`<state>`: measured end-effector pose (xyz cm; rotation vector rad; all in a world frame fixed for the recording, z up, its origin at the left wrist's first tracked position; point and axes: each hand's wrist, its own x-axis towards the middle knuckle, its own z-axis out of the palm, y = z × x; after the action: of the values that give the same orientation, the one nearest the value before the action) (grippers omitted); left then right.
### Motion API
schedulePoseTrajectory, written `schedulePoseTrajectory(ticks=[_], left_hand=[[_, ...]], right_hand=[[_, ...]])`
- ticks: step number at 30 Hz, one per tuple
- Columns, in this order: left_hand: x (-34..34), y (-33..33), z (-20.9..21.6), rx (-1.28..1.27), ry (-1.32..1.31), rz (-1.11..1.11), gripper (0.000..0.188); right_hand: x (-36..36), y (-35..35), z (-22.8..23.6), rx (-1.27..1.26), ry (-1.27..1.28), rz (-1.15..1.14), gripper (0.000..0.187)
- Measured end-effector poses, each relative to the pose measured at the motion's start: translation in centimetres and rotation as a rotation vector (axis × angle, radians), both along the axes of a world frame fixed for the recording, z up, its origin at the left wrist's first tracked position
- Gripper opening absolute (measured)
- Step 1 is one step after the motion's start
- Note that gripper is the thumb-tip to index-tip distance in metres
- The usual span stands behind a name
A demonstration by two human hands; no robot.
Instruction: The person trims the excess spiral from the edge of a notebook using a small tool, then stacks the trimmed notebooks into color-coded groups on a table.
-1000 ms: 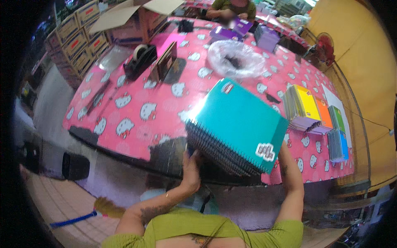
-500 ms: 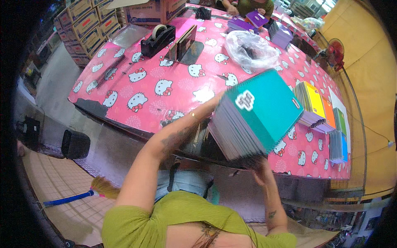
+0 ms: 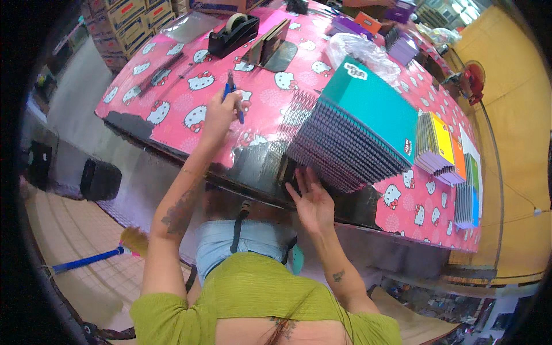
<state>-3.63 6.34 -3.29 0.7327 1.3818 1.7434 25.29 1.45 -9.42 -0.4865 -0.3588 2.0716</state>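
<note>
In my left hand (image 3: 221,115) is a pair of blue-handled pliers (image 3: 229,92), its metal jaws pointing away from me over the table. My right hand (image 3: 313,201) is open, palm up and fingers spread, by the table's front edge, just below the notebook stack. That tall stack of teal spiral notebooks (image 3: 374,109) stands by the front edge, its black spiral bindings turned toward me. Long ends of wire coil (image 3: 296,115) stick out from the stack's left side.
Smaller stacks of yellow notebooks (image 3: 440,138) and blue notebooks (image 3: 468,201) stand to the right. A tape dispenser (image 3: 233,35) and a small upright stand (image 3: 273,46) are farther back. Behind the teal stack lies a clear plastic bag (image 3: 353,52). Cartons (image 3: 135,29) are piled at far left.
Both hands have come off the teal stack, which has turned so its spirals face me. My left hand has moved left and taken hold of the pliers; my right hand has opened.
</note>
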Motion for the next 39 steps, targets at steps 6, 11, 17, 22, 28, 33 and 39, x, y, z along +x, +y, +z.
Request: schedulePoseTrajectory(ticks=[6, 11, 17, 22, 28, 33, 39], left_hand=[[1.1, -6.7, 1.9, 0.047, -0.112, -0.152, 0.039], [3.3, -8.9, 3.4, 0.001, 0.039, -0.398, 0.041], [8.3, -5.4, 6.6, 0.055, -0.014, -0.572, 0.035], [9.5, -2.4, 7.3, 0.005, -0.019, -0.617, 0.042], [9.2, -0.7, 7.4, 0.031, -0.149, -0.596, 0.043], [10.0, -0.9, 7.9, 0.047, -0.159, -0.531, 0.041], [10.3, -0.4, 7.7, 0.088, -0.128, -0.531, 0.039]], right_hand=[[-2.8, 1.8, 0.7, 0.039, -0.106, 0.005, 0.039], [-2.0, 2.2, 17.8, 0.979, -0.704, 0.124, 0.033], [-6.8, 11.4, 29.3, 1.696, -1.345, -0.026, 0.026], [-10.3, 16.1, 27.8, 1.850, -1.796, 0.377, 0.030], [-11.5, 15.8, 26.3, 2.060, -1.925, 0.367, 0.026], [-11.2, 16.2, 26.3, 2.046, -1.878, 0.369, 0.025], [-11.0, 16.4, 26.3, 2.027, -1.881, 0.351, 0.023]])
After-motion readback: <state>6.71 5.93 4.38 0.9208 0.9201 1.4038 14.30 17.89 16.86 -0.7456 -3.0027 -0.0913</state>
